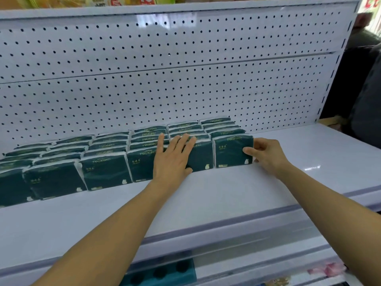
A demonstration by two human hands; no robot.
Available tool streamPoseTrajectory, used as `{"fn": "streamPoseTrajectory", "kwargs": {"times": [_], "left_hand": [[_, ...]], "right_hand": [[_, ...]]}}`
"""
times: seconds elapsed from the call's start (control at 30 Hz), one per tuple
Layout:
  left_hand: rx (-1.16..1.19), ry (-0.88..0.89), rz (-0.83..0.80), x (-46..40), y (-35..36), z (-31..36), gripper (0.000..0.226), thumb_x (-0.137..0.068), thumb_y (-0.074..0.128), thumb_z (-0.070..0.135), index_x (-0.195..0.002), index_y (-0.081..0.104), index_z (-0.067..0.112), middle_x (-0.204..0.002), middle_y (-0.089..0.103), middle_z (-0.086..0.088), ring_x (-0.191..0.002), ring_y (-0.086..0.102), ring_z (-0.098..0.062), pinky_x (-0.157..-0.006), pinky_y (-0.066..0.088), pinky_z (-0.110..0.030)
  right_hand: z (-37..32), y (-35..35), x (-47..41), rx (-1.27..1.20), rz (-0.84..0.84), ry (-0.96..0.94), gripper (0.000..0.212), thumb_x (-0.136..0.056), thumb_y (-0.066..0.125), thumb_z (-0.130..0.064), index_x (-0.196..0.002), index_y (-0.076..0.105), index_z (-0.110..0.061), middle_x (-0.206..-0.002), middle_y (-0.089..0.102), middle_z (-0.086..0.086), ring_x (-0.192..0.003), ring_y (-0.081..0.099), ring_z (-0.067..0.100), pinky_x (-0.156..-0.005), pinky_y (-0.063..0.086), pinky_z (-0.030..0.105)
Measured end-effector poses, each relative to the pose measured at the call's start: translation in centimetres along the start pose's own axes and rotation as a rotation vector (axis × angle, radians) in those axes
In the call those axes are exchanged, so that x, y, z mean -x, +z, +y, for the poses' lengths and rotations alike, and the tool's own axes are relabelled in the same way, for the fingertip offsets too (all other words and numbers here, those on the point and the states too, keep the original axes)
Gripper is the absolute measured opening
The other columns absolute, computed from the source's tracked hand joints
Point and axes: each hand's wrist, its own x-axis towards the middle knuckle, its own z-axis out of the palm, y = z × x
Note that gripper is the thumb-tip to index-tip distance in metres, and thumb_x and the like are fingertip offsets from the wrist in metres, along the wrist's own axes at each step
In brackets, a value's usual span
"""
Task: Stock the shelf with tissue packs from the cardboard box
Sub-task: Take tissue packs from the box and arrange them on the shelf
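Packs (105,172) fill the shelf's (226,195) left; right hand (268,155) grips the end pack (232,151), left hand (173,159) lies flat, right stretch unstocked.

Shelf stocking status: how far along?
Done: tissue packs fill the left and middle of the shelf in rows. In hand: right hand sets the end pack; left hand presses flat on its neighbour. Left: bare shelf to the right. Box not visible.
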Motion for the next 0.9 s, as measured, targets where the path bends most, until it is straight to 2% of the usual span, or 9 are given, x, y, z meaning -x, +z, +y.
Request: {"fn": "streamPoseTrajectory", "kwargs": {"times": [0.07, 0.17, 0.3, 0.4, 0.47, 0.57, 0.63, 0.8, 0.9], "left_hand": [[-0.001, -0.002, -0.001, 0.0, 0.1, 0.0, 0.087, -0.094, 0.051, 0.055, -0.156, -0.003, 0.029, -0.164, 0.008, 0.004, -0.151, 0.008, -0.019, -0.116, -0.014, -0.054], [0.001, -0.001, -0.004, 0.0, 0.1, 0.1, 0.086, -0.094, 0.051, 0.055, -0.156, -0.003, 0.028, -0.164, 0.008, 0.004, -0.151, 0.008, -0.019, -0.118, -0.012, -0.054], [-0.004, -0.001, 0.000, 0.0, 0.1, 0.1, 0.085, -0.094, 0.051, 0.055, -0.156, -0.002, 0.028, -0.164, 0.009, 0.004, -0.151, 0.008, -0.019, -0.117, -0.012, -0.055], [0.007, 0.005, 0.011, 0.1, -0.1, 0.0, 0.085, -0.094, 0.051, 0.055, -0.156, -0.001, 0.028, -0.164, 0.011, 0.004, -0.151, 0.009, -0.019, -0.117, -0.012, -0.055], [0.023, 0.006, 0.015, 0.2, -0.2, -0.1, 0.086, -0.094, 0.049, 0.056, -0.156, -0.002, 0.027, -0.164, 0.010, 0.003, -0.151, 0.008, -0.020, -0.117, -0.011, -0.055], [0.046, -0.004, 0.016, 0.7, -0.8, -0.2, 0.088, -0.094, 0.047, 0.060, -0.156, -0.004, 0.026, -0.165, 0.007, 0.001, -0.152, 0.005, -0.020, -0.119, -0.009, -0.056], [0.072, -0.006, 0.044, 1.6, -1.1, -0.3, 0.087, -0.093, 0.046, 0.061, -0.157, -0.002, 0.025, -0.164, 0.010, 0.001, -0.152, 0.006, -0.020, -0.120, -0.007, -0.055], [0.197, -0.008, 0.265, 6.0, -1.7, -1.2, 0.079, -0.086, 0.062, 0.056, -0.151, 0.035, 0.019, -0.148, 0.048, -0.004, -0.137, 0.043, -0.026, -0.117, 0.023, -0.054], [0.318, -0.031, 0.357, 10.0, -3.2, -2.2, 0.065, -0.087, 0.062, 0.049, -0.142, 0.049, 0.017, -0.136, 0.059, -0.003, -0.121, 0.057, -0.025, -0.100, 0.045, -0.045]], "right_hand": [[0.1, 0.4, -0.6, 0.006, 0.019, -0.008, 0.020, -0.086, 0.072, -0.009, -0.106, 0.067, -0.010, -0.099, 0.070, 0.010, -0.084, 0.065, 0.024, -0.061, 0.050, 0.026], [0.4, 0.7, -1.2, 0.050, 0.057, -0.031, 0.023, -0.084, 0.074, -0.012, -0.104, 0.065, -0.011, -0.098, 0.069, 0.007, -0.091, 0.066, 0.026, -0.069, 0.054, 0.031], [0.3, 1.2, -0.9, 0.138, 0.106, -0.073, 0.024, -0.085, 0.073, -0.014, -0.107, 0.064, -0.012, -0.100, 0.067, 0.003, -0.088, 0.061, 0.019, -0.068, 0.047, 0.021], [0.6, 1.4, -0.5, 0.169, 0.115, -0.075, 0.031, -0.086, 0.071, -0.019, -0.116, 0.062, -0.014, -0.109, 0.066, 0.004, -0.088, 0.060, 0.015, -0.068, 0.047, 0.020], [0.6, 1.5, 0.1, 0.194, 0.104, -0.059, 0.043, -0.088, 0.070, -0.026, -0.128, 0.056, -0.016, -0.124, 0.061, 0.003, -0.102, 0.058, 0.017, -0.081, 0.048, 0.027], [-0.2, 1.6, 2.0, 0.297, 0.116, -0.048, 0.064, -0.093, 0.063, -0.036, -0.148, 0.035, -0.017, -0.145, 0.042, 0.005, -0.131, 0.041, 0.023, -0.104, 0.038, 0.038], [-1.1, 1.9, 3.9, 0.432, 0.148, -0.151, 0.063, -0.096, 0.058, -0.038, -0.149, 0.032, -0.017, -0.149, 0.038, 0.006, -0.136, 0.035, 0.025, -0.107, 0.034, 0.041], [-3.1, 3.7, 10.0, 0.688, 0.196, -0.461, 0.057, -0.096, 0.056, -0.039, -0.146, 0.041, -0.016, -0.149, 0.042, 0.008, -0.134, 0.039, 0.027, -0.104, 0.037, 0.043], [-4.7, 5.8, 14.8, 0.702, 0.210, -0.551, 0.050, -0.095, 0.046, -0.044, -0.137, 0.051, -0.017, -0.134, 0.057, 0.005, -0.115, 0.056, 0.026, -0.084, 0.049, 0.040]]}}
